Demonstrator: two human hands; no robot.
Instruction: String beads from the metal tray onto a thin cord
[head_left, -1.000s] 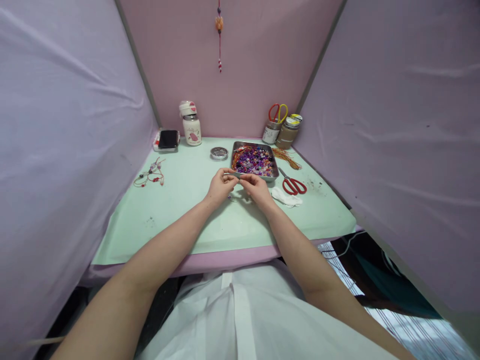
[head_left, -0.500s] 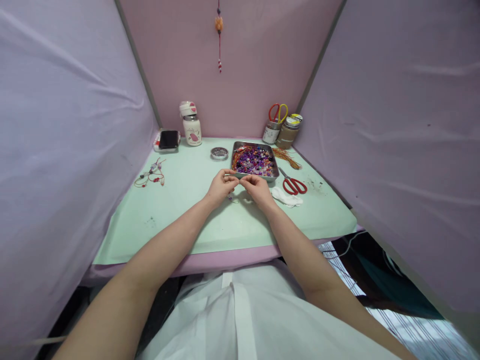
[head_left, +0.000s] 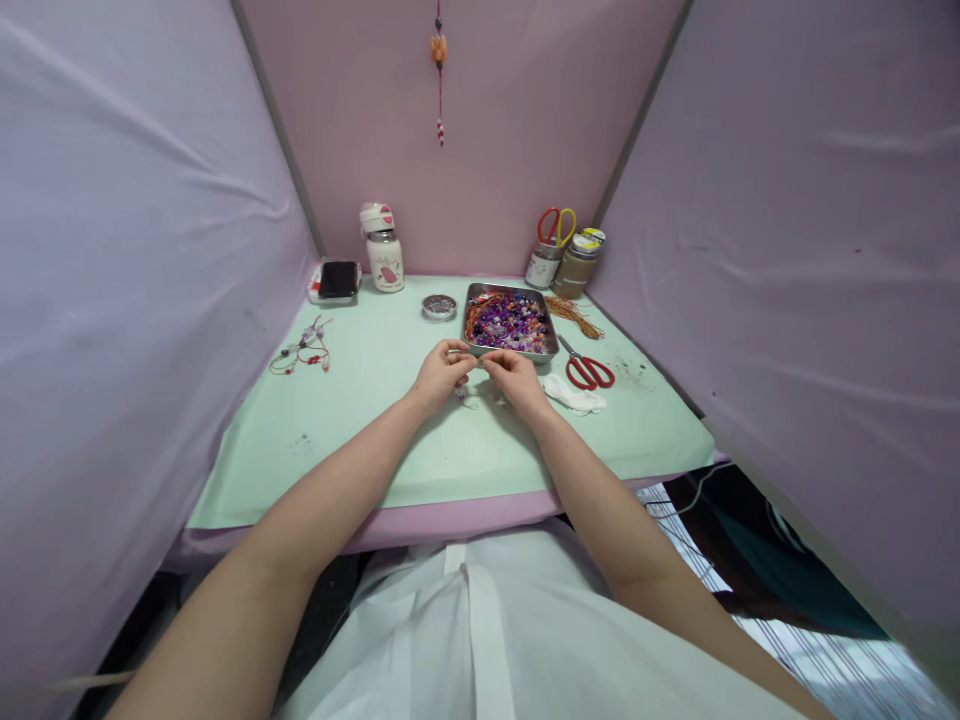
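My left hand [head_left: 437, 376] and my right hand [head_left: 514, 381] meet over the green table mat [head_left: 375, 440], fingertips pinched together just in front of the metal tray [head_left: 472, 295] of purple and mixed beads. Both pinch a thin cord between them, with a small bead [head_left: 463, 397] hanging below the left fingers. The cord itself is too fine to see clearly.
Red scissors [head_left: 587, 370] and a white cloth [head_left: 574, 395] lie right of my hands. A round tin [head_left: 439, 306], a white bottle [head_left: 383, 258], a phone [head_left: 337, 279], two jars [head_left: 577, 262] with scissors stand at the back. Finished beaded cords [head_left: 302, 348] lie at left.
Both hands have dipped slightly lower toward the mat while staying pinched together; nothing else has moved.
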